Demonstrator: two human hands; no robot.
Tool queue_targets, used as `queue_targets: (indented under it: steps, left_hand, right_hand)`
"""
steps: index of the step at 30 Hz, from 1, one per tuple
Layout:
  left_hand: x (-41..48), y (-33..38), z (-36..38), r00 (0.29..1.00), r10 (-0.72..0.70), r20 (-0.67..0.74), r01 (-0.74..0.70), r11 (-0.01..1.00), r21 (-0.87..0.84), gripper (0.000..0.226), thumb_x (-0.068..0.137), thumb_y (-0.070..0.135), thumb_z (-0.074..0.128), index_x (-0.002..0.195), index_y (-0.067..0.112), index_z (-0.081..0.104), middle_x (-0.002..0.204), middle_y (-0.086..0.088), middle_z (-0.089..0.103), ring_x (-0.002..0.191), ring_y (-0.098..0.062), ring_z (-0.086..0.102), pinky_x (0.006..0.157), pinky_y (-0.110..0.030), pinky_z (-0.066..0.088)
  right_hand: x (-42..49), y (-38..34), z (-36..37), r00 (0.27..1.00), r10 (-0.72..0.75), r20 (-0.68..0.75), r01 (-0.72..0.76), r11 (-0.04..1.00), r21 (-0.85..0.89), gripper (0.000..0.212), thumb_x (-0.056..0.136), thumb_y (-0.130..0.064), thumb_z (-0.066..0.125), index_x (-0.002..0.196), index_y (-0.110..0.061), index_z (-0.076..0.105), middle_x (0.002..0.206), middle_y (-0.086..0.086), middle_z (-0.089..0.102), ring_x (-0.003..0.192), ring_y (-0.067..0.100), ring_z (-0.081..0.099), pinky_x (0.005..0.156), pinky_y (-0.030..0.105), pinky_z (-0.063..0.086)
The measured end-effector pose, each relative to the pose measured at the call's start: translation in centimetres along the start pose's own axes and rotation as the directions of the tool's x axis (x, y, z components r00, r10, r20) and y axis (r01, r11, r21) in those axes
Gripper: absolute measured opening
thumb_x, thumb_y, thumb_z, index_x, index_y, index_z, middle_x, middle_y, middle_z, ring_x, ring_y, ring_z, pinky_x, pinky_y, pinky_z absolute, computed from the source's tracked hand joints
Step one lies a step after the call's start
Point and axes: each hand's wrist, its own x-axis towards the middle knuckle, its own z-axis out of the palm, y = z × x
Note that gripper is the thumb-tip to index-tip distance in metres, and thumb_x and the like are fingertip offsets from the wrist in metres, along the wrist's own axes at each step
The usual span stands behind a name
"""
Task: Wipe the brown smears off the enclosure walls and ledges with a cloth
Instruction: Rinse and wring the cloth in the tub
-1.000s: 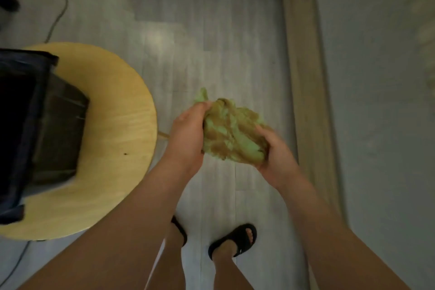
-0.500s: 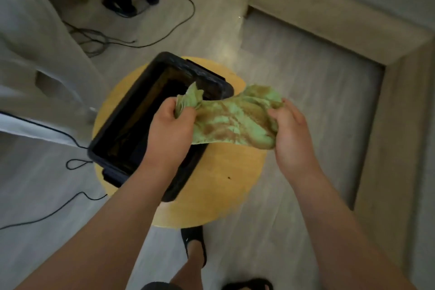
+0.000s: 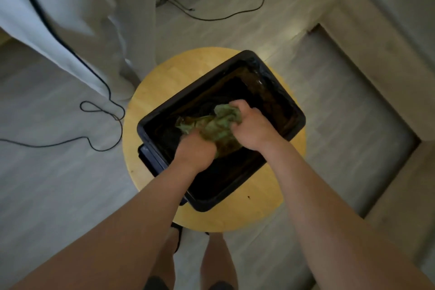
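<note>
**Rinsing stop:** both hands work a stained green cloth (image 3: 220, 126) low inside a black tub (image 3: 299, 122) on a round wooden stool (image 3: 153, 87). The enclosure's pale ledge (image 3: 376, 59) runs along the right.

I have the left hand (image 3: 196, 152) balled around the cloth's near end. The right hand (image 3: 250, 129) is clenched on its far end, fingers curled into the fabric. Between the fists the cloth is bunched, with green showing through brown patches.

I read this as rinsing or wringing out the dirt, with no wiping of walls or ledges under way. To do it well, I would:
- keep both fists below the tub's rim, so drips land inside and not on the stool or floor;
- twist the two ends against each other;
- open the cloth out and check for a clean green face before it meets the ledge.

The tub takes up most of the stool top, so I would press down, not sideways.

Much is dark. I cannot tell whether the tub holds water; only a small glint shows near its far corner. The fingertips of both hands are buried in the cloth. I can make out no brown smears on the ledge from here, and the enclosure walls are cut off at the right and far edges. Cables (image 3: 223, 18) trail across the far floor.
</note>
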Motion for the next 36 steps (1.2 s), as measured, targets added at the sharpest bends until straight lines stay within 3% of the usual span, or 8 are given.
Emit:
queue_targets:
  steps: [2,9,16,20,26,30,33,36]
  left_hand:
    - [1.3,-0.1,0.5,0.998,-0.056,0.001,0.056,0.998,0.031,0.051,0.090,0.021,0.053,0.137,0.003,0.054,0.135,-0.021,0.057,0.119,-0.039,0.057,0.101,-0.041,0.051]
    - [4.3,-0.6,2.4,0.933,-0.360,0.025,0.304,0.747,-0.591,0.045,0.101,0.034,0.048,0.135,0.007,0.058,0.119,-0.017,0.063,0.104,-0.035,0.061,0.098,-0.043,0.053]
    - [4.8,0.2,3.0,0.908,-0.398,0.127,0.276,0.342,-0.898,0.036,0.101,0.041,0.060,0.120,0.012,0.070,0.106,-0.020,0.075,0.097,-0.040,0.072,0.087,-0.057,0.060]
    - [5.0,1.4,2.7,0.919,-0.374,0.124,0.266,0.357,-0.895,0.040,0.095,0.045,0.069,0.110,0.009,0.071,0.082,-0.015,0.076,0.083,-0.032,0.073,0.070,-0.039,0.059]
    - [4.3,2.4,2.8,0.964,-0.246,0.101,0.223,0.538,-0.813,0.045,0.104,0.044,0.054,0.125,0.008,0.071,0.087,-0.016,0.076,0.082,-0.031,0.073,0.079,-0.044,0.061]
    - [3.8,1.3,2.6,0.955,-0.290,0.068,0.258,0.689,-0.678,0.040,0.104,0.052,0.052,0.113,0.015,0.068,0.097,-0.007,0.068,0.074,-0.018,0.060,0.071,-0.038,0.061]
    - [3.6,0.6,2.1,0.939,-0.342,-0.030,0.260,0.766,-0.588,0.037,0.100,0.042,0.059,0.124,0.015,0.062,0.113,-0.008,0.065,0.099,-0.026,0.063,0.083,-0.043,0.061]
    - [4.6,0.0,2.2,0.942,-0.329,-0.069,0.229,0.779,-0.584,0.051,0.079,0.033,0.070,0.125,0.012,0.068,0.105,-0.012,0.073,0.094,-0.031,0.070,0.083,-0.046,0.063]
  right_hand:
    - [1.7,0.5,0.5,0.996,0.044,0.079,-0.032,0.989,-0.148,0.056,0.106,-0.028,0.051,0.155,-0.043,0.028,0.153,0.014,0.032,0.097,0.026,0.061,0.072,0.035,0.052]
    - [4.0,0.6,1.8,0.988,0.153,0.019,-0.143,0.954,-0.265,0.056,0.102,-0.018,0.047,0.155,-0.020,0.031,0.155,0.019,0.031,0.131,0.045,0.047,0.104,0.052,0.050]
    - [2.3,-0.8,2.2,0.940,0.099,0.327,-0.168,0.967,0.190,0.044,0.101,-0.055,0.047,0.103,-0.014,0.063,0.095,0.004,0.066,0.081,0.024,0.064,0.059,0.030,0.046]
    - [-0.1,-1.4,2.0,0.976,-0.106,0.191,0.036,0.940,0.339,0.049,0.097,-0.052,0.058,0.059,-0.023,0.049,0.051,-0.011,0.048,0.053,0.011,0.052,0.053,0.030,0.038]
    - [1.5,-1.1,2.4,0.994,-0.111,-0.003,0.110,0.973,0.203,0.048,0.100,-0.044,0.045,0.064,-0.013,0.051,0.060,0.004,0.054,0.059,0.031,0.056,0.056,0.047,0.047]
    - [4.4,0.5,2.3,0.993,0.094,-0.071,-0.095,0.995,-0.015,0.042,0.107,-0.043,0.038,0.109,-0.011,0.064,0.108,0.013,0.062,0.104,0.038,0.064,0.080,0.041,0.051]
    - [5.0,0.6,2.6,0.942,0.332,-0.056,-0.327,0.942,0.081,0.062,0.108,-0.052,0.034,0.154,-0.010,0.029,0.157,0.021,0.023,0.141,0.045,0.034,0.111,0.050,0.041]
    - [4.4,-0.4,3.3,0.926,0.365,0.093,-0.373,0.924,0.088,0.059,0.109,-0.046,0.034,0.155,-0.011,0.024,0.156,0.019,0.025,0.131,0.041,0.045,0.097,0.046,0.050]
